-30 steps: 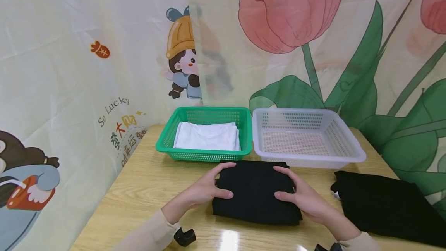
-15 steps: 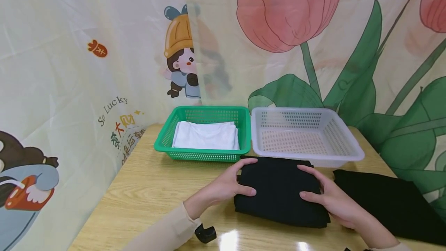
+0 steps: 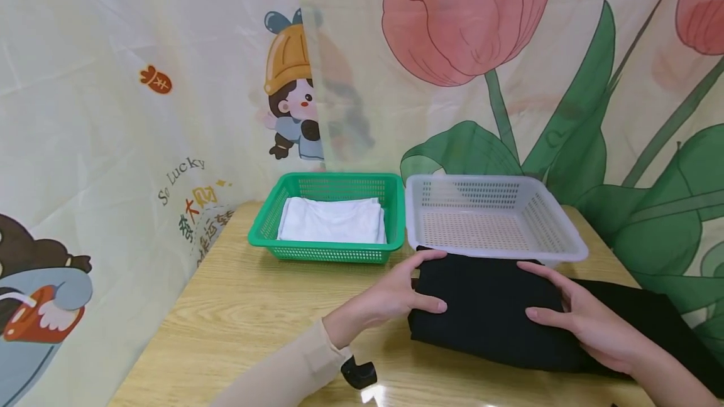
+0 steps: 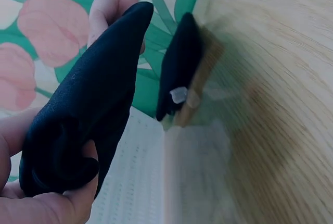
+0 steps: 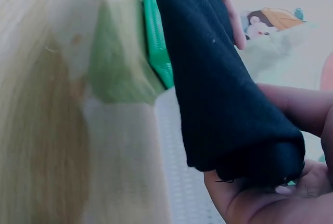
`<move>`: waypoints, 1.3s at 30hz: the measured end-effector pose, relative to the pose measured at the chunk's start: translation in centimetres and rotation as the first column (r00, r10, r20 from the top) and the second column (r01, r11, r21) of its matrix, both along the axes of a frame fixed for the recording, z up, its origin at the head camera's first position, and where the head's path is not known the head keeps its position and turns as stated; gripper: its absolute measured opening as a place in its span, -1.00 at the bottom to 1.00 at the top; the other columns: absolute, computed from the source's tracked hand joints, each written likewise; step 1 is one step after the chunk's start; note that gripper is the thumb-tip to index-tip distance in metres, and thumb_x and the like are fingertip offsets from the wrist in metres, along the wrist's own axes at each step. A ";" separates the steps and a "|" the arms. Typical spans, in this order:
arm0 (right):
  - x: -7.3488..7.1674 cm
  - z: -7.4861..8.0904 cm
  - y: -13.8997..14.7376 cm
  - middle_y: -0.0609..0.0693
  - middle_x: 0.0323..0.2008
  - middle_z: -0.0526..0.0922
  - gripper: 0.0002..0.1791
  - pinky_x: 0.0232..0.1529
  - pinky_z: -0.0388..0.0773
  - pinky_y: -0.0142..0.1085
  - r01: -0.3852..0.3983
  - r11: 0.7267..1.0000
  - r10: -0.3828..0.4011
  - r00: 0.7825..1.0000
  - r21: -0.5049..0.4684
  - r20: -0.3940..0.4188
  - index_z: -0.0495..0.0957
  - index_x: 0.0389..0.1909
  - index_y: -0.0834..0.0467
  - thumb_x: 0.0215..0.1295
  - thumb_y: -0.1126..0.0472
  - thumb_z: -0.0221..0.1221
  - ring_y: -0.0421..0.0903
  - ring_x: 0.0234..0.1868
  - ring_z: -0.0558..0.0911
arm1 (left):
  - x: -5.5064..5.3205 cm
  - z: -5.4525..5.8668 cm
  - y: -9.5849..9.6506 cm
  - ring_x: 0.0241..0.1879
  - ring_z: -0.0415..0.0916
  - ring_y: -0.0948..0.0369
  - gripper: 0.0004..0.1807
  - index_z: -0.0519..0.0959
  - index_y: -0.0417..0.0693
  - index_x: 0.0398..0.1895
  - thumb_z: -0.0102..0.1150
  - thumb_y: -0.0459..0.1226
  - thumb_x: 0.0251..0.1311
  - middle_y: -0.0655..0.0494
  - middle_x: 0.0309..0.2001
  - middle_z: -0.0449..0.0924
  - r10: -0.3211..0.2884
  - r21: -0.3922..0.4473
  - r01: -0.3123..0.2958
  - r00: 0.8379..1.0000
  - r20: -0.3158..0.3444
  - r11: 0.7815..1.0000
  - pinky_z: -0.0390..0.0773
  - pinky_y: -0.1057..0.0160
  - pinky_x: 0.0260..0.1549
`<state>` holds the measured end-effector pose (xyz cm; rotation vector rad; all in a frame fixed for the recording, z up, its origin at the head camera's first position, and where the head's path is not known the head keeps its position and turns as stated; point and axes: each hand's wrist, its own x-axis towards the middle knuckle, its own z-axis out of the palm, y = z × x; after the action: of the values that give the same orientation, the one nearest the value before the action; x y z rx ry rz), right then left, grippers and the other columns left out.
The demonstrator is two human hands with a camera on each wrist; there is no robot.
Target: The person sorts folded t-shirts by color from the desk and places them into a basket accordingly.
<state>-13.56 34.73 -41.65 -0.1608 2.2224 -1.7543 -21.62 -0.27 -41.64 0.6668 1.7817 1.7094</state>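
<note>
Both my left hand [image 3: 390,299] and right hand [image 3: 601,318] pinch opposite sides of a folded black cloth [image 3: 486,313], raised over the table [image 3: 254,306] just in front of the white basket [image 3: 492,252]. I judge this the carrying step, the next move calling for even pressure; the curtain [image 3: 85,112] reads "So Lucky"

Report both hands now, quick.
Left hand: holding the folded black cloth, gripping its left side.
Right hand: holding the same cloth, gripping its right side.
</note>
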 end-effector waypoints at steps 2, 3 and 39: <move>0.2 0.4 0.7 0.08 0.68 -0.65 -0.11 0.26 -0.60 0.64 -0.003 1.000 0.003 1.000 -0.005 -0.012 -0.01 0.72 -0.09 0.54 0.31 0.21 0.35 0.53 -0.79 | 0.0 0.4 0.6 0.13 0.64 0.15 -0.09 0.35 0.41 0.54 0.48 -0.46 0.23 0.17 0.27 0.59 -0.004 0.010 0.003 1.000 0.006 1.000 0.67 0.15 0.06; 0.2 0.7 1.1 0.06 0.67 -0.68 -0.11 0.26 -0.61 0.64 -0.003 1.000 0.003 1.000 -0.007 -0.013 -0.02 0.73 -0.11 0.55 0.31 0.20 0.33 0.52 -0.81 | -0.1 0.6 0.8 0.11 0.65 0.16 -0.09 0.35 0.43 0.54 0.48 -0.46 0.23 0.17 0.25 0.60 -0.003 0.010 0.003 1.000 0.003 1.000 0.67 0.15 0.05; -15.4 1.9 6.8 0.20 0.70 -0.52 -0.08 0.46 -0.31 0.55 0.159 0.973 -0.127 0.973 0.165 -0.192 -0.07 0.75 -0.10 0.57 0.05 0.25 0.41 0.65 -0.45 | -13.8 1.2 9.5 0.55 0.17 0.00 -0.10 0.43 0.36 0.50 0.56 -0.44 0.15 0.12 0.65 0.08 0.291 0.036 -0.289 0.944 -0.153 0.957 0.34 -0.11 0.46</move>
<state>-29.01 41.55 -39.74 -0.1256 2.5682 -1.6563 -35.47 9.19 -40.45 0.5795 2.0648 1.9064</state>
